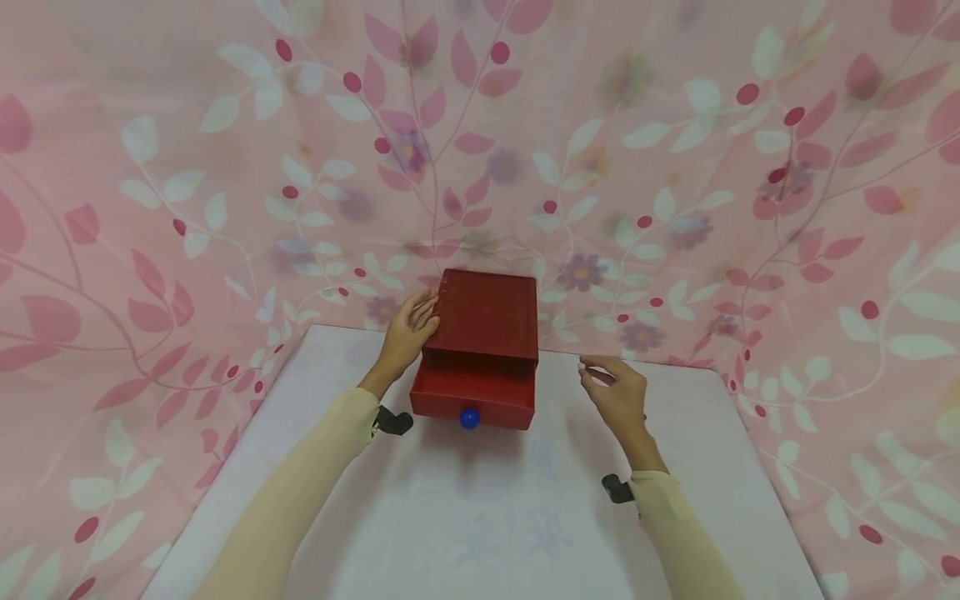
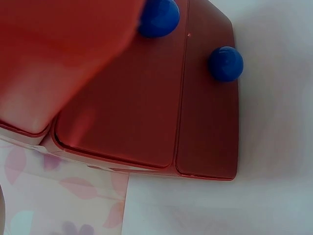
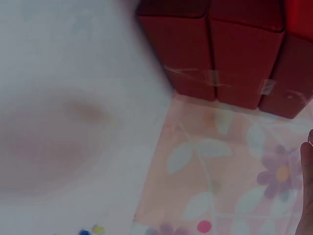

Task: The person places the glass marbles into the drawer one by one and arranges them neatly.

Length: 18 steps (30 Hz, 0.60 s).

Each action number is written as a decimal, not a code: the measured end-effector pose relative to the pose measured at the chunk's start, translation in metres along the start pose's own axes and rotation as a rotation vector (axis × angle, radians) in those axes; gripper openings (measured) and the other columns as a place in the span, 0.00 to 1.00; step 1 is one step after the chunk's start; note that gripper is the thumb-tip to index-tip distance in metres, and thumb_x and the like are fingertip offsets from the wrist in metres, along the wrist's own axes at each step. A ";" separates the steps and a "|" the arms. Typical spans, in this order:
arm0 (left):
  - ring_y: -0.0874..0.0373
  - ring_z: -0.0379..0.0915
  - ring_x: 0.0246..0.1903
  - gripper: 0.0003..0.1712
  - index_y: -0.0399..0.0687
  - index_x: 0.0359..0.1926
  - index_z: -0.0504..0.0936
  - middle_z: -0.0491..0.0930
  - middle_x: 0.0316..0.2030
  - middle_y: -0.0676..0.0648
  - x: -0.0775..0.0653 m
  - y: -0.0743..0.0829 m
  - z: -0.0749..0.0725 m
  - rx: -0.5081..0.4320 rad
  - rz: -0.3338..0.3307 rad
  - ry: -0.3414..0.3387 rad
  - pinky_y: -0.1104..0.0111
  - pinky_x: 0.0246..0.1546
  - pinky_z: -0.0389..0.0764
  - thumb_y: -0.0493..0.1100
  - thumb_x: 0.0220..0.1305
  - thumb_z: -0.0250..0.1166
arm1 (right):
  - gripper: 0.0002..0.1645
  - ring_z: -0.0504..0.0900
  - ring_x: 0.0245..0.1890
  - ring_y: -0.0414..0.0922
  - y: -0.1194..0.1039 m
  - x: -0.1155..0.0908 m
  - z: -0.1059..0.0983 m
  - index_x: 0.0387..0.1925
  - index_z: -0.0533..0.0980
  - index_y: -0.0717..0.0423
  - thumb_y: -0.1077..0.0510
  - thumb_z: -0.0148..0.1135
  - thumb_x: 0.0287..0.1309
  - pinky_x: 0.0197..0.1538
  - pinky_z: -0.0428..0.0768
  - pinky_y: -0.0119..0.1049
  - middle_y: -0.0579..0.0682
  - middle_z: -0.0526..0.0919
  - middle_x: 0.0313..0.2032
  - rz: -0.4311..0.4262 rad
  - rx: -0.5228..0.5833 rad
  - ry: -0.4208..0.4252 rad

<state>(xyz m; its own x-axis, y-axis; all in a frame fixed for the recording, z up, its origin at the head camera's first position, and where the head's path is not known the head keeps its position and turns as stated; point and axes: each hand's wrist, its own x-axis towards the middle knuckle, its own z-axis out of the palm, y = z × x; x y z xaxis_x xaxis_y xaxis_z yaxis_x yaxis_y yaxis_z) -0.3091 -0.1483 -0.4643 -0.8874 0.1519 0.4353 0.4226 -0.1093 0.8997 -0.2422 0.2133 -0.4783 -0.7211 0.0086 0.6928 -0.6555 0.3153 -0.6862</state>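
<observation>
A red drawer cabinet (image 1: 487,312) stands on the white table near its back edge. Its top drawer (image 1: 474,403) is pulled out, with a blue knob (image 1: 469,418) on the front and a bare red floor inside. Two lower drawers with blue knobs, one being this knob (image 2: 226,64), are closed in the left wrist view. My left hand (image 1: 407,333) rests along the cabinet's upper left side, fingers extended. To the right of the cabinet, apart from it, my right hand (image 1: 618,392) hovers with loosely bent fingers, thumb near the index finger, nothing visible between them.
A pink curtain (image 1: 630,208) printed with leaves and flowers rises right behind the table (image 1: 465,533) and along both sides. Small blue and yellow round spots (image 3: 98,229) show at the bottom of the right wrist view. Clear tape (image 3: 212,78) crosses the cabinet's side.
</observation>
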 end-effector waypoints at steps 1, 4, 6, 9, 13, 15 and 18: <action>0.37 0.52 0.70 0.34 0.28 0.71 0.55 0.57 0.69 0.30 0.000 0.000 0.000 0.001 -0.002 0.001 0.54 0.71 0.57 0.26 0.67 0.57 | 0.14 0.83 0.35 0.66 -0.003 0.001 0.002 0.33 0.81 0.77 0.85 0.64 0.41 0.41 0.85 0.49 0.68 0.83 0.33 -0.012 0.004 -0.004; 0.38 0.52 0.70 0.34 0.29 0.71 0.55 0.58 0.69 0.32 0.000 0.000 0.000 -0.004 -0.009 0.004 0.56 0.71 0.58 0.26 0.67 0.58 | 0.14 0.83 0.34 0.65 -0.010 0.003 0.007 0.33 0.81 0.77 0.86 0.64 0.40 0.41 0.85 0.49 0.68 0.84 0.33 -0.051 0.012 -0.019; 0.38 0.52 0.70 0.34 0.29 0.71 0.56 0.58 0.69 0.31 0.000 -0.001 0.000 -0.004 -0.008 0.007 0.57 0.71 0.59 0.26 0.66 0.57 | 0.14 0.83 0.34 0.64 -0.014 0.005 0.011 0.33 0.81 0.76 0.85 0.65 0.40 0.40 0.85 0.49 0.67 0.84 0.33 -0.067 0.019 -0.024; 0.38 0.52 0.70 0.34 0.28 0.70 0.56 0.57 0.69 0.28 0.001 -0.002 0.000 -0.009 -0.001 0.006 0.58 0.70 0.60 0.26 0.66 0.57 | 0.15 0.83 0.34 0.64 -0.018 0.006 0.015 0.33 0.82 0.76 0.85 0.66 0.39 0.41 0.85 0.48 0.68 0.83 0.33 -0.080 0.031 -0.032; 0.38 0.53 0.70 0.34 0.25 0.70 0.55 0.55 0.69 0.25 0.001 -0.003 0.000 -0.012 0.009 0.001 0.59 0.70 0.60 0.25 0.66 0.57 | 0.16 0.85 0.36 0.57 -0.011 0.006 0.022 0.36 0.83 0.72 0.83 0.67 0.41 0.43 0.86 0.42 0.62 0.85 0.35 -0.066 0.060 -0.056; 0.38 0.53 0.70 0.34 0.26 0.70 0.55 0.55 0.69 0.25 0.001 -0.003 0.000 -0.007 0.009 -0.001 0.59 0.70 0.60 0.25 0.66 0.57 | 0.16 0.86 0.36 0.55 -0.007 0.006 0.027 0.36 0.84 0.71 0.82 0.68 0.42 0.43 0.86 0.38 0.61 0.86 0.35 -0.075 0.069 -0.069; 0.37 0.52 0.70 0.34 0.27 0.70 0.55 0.55 0.69 0.25 0.000 -0.004 -0.001 -0.006 0.007 -0.001 0.59 0.70 0.60 0.25 0.66 0.57 | 0.16 0.85 0.35 0.56 -0.016 0.009 0.032 0.36 0.83 0.72 0.83 0.67 0.41 0.42 0.86 0.40 0.62 0.85 0.35 -0.102 0.081 -0.091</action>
<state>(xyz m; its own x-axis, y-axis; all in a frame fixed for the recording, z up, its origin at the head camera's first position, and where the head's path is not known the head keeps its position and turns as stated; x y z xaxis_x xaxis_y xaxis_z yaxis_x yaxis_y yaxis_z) -0.3111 -0.1486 -0.4677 -0.8840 0.1525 0.4418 0.4279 -0.1164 0.8963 -0.2456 0.1780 -0.4685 -0.6650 -0.1066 0.7392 -0.7394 0.2328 -0.6317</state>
